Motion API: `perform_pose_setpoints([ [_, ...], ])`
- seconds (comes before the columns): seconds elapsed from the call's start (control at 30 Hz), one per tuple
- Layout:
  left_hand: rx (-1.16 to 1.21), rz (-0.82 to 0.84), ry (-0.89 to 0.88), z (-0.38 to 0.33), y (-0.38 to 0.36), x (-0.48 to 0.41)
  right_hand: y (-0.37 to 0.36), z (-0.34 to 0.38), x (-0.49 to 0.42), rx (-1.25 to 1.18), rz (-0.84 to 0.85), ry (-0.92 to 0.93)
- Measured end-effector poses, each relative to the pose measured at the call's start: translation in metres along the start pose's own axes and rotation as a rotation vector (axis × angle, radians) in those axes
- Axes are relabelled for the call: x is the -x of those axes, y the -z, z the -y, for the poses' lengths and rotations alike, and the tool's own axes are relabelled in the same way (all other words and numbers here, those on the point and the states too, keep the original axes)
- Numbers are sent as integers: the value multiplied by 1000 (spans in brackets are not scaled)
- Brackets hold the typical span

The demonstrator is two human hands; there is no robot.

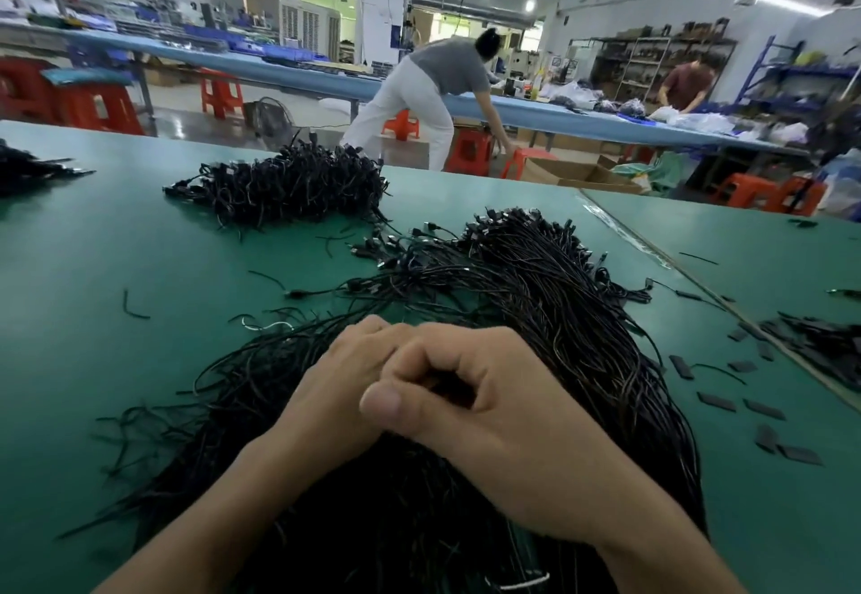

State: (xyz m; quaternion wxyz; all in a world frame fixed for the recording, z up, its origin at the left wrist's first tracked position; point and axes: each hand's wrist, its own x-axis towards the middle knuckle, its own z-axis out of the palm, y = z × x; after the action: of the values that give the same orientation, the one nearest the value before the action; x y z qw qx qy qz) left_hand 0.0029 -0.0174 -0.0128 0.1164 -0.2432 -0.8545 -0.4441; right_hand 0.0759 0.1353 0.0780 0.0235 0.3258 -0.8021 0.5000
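Both hands meet low over the cable bundle [559, 314] sprawled across the counter [93, 267] — right hand [489, 407] curled tight, seemingly pinching one cable [448, 387] loose; left hand [345, 374] pressed alongside, likely steadying — its grip I cannot tell.

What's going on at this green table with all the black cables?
A person works with both bare hands over a big bundle of black cables spread on the green table. The left hand and right hand meet just above the bundle with fingers curled; whatever they pinch between them is hidden. A second cable pile lies farther back, and small flat black pieces are scattered on the right. Behind, another worker bends over a long blue table.
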Motion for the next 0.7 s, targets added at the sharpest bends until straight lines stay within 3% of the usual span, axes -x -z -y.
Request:
perform_pose_setpoints([
  [0.13, -95, -94, 75, 20, 0, -7, 35, 4, 17, -160, -96, 150],
  [0.2, -83, -233, 109, 25, 5, -12, 57, -13, 27, -104, -300, 34],
  [0.3, -6, -429, 38, 18, 17, -14, 75, -56, 38, 273, -564, -318],
  [0.4, 97, -452, -75, 3, 17, -11, 71, -82, 41, 502, -484, -547],
  [0.5, 58, -285, -87, -5, 8, -7, 59, -80, 39, 669, -300, -655],
  [0.7, -142, -45, -140, -4, 8, -6, 18, -36, 12, 470, -117, -461],
])
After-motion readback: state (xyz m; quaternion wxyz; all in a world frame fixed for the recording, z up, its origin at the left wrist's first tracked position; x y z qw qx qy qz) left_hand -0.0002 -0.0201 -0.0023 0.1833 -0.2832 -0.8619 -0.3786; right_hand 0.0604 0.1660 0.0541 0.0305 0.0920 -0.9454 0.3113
